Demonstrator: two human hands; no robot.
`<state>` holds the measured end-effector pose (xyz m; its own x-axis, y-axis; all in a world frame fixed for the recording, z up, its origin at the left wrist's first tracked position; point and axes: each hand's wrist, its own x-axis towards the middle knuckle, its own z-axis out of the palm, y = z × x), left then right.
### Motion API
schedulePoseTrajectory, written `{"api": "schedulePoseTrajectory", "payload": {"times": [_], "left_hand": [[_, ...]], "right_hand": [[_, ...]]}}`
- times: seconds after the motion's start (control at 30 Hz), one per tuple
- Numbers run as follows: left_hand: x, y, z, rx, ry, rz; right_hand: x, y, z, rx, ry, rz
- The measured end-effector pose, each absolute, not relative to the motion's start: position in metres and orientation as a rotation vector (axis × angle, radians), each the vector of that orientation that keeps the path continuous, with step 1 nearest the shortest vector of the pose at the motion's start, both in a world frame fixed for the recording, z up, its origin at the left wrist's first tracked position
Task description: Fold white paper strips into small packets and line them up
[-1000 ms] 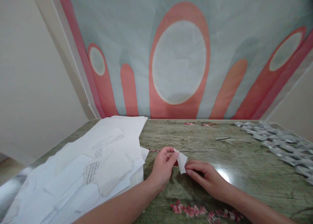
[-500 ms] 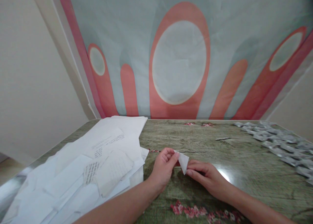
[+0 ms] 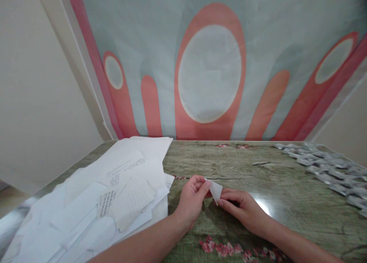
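Between my two hands is a small folded piece of white paper (image 3: 215, 190), roughly triangular. My left hand (image 3: 195, 193) pinches its upper left corner with thumb and fingers. At the paper's lower right edge, the thumb and fingertips of my right hand (image 3: 236, 203) close on it. Both hands are held over the wood-patterned table (image 3: 206, 159), to the right of a large heap of white papers (image 3: 134, 202). The fingers partly hide the paper's left side.
Rows of small folded grey-white paper pieces (image 3: 332, 169) lie along the table's right side. Printed sheets and torn scraps make up the heap at left. Behind the table stands a wall covering (image 3: 266, 37) with red and white shapes.
The piece of paper has tilted slightly between my fingers and its right corner sits a little lower and further right. My hands have barely shifted.
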<state>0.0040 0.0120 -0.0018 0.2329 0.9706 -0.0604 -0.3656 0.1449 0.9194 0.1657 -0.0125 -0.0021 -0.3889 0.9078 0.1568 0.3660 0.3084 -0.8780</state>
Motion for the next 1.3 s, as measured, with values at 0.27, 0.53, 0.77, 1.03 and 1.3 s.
{"api": "schedulePoseTrajectory", "payload": {"times": [0.27, 0.53, 0.77, 1.03, 1.3], "left_hand": [[0.004, 0.011, 0.000, 0.953, 0.841, 1.145], [0.001, 0.013, -0.005, 1.142, 0.949, 1.145], [0.000, 0.014, -0.004, 1.173, 0.986, 1.113], [-0.002, 0.018, -0.007, 1.151, 0.991, 1.135], [-0.001, 0.017, -0.004, 1.252, 0.969, 1.110]], "right_hand": [[0.169, -0.010, -0.009, -1.317, -1.807, 0.914], [0.176, -0.006, -0.011, -1.317, -1.830, 0.753], [0.178, -0.006, -0.011, -1.296, -1.853, 0.704], [0.179, -0.004, -0.012, -1.327, -1.797, 0.776], [0.180, -0.007, -0.009, -1.314, -1.880, 0.634]]}}
